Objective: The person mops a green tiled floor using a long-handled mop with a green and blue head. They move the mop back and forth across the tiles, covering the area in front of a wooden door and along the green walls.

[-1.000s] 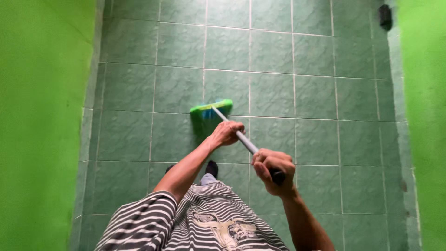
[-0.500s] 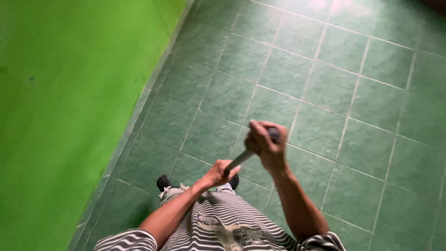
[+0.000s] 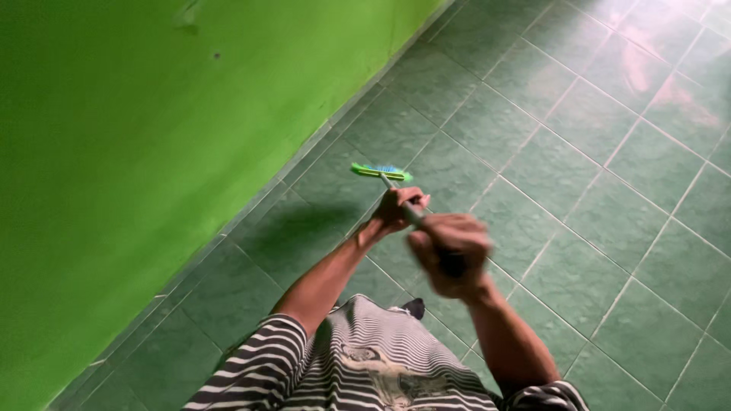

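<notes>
Both hands grip the brush's handle (image 3: 411, 211): the left hand (image 3: 397, 208) closed around it nearer the head, the right hand (image 3: 449, 247), blurred, wrapped round its upper end. The green brush head (image 3: 381, 172) rests on the tiled floor (image 3: 579, 152) just beyond the left hand, near the green wall (image 3: 152, 137).

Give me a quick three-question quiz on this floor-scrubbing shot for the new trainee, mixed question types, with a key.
1. True or false: the green brush head rests on the tiled floor close to the green wall.
2. Which hand grips the handle nearer the brush head? A. left hand B. right hand
3. Fill in: the person's shirt has a ______ pattern.

Key:
1. True
2. A. The left hand is lower on the handle; the blurred right hand holds its upper end.
3. Striped, dark and white.
</notes>
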